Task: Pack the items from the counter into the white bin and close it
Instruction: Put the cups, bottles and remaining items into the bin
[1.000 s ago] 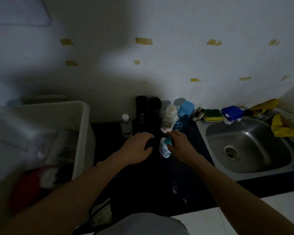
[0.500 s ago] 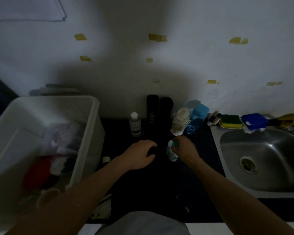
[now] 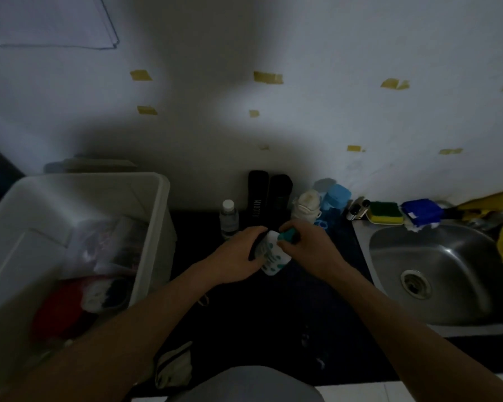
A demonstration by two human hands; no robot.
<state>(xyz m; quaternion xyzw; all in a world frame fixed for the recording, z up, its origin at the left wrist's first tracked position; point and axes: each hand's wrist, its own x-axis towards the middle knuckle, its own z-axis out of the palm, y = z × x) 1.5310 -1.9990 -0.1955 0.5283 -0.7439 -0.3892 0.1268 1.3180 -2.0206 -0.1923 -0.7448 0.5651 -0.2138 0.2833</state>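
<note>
White with teal spots, the small spotted bottle sits between both hands at the middle of the dark worktop, just in front of the row of things along the wall. Both forearms come in from the bottom corners and meet there, wrists low, backs of the hands turned up to my camera. The left hand has its fingers curled round the bottle's left side, and something dark shows under those fingers that I cannot make out. The right hand has its fingers closed on the teal cap.

The bottle is tilted, its long axis running from the base, nearer me and to the left, up to the cap, farther off and to the right. I cannot tell whether the base touches the worktop. Its spotted label is too blurred to read.

The white bin stands to the left, open at the top, with a red thing and a clear packet inside.

Against the wall stand a clear bottle with a white cap, a black bottle with pale lettering down its side that looks like "MY BOTTLE", a second black bottle touching it, a white jar and a blue container. A green and yellow sponge lies at the rim of the steel sink on the right.
</note>
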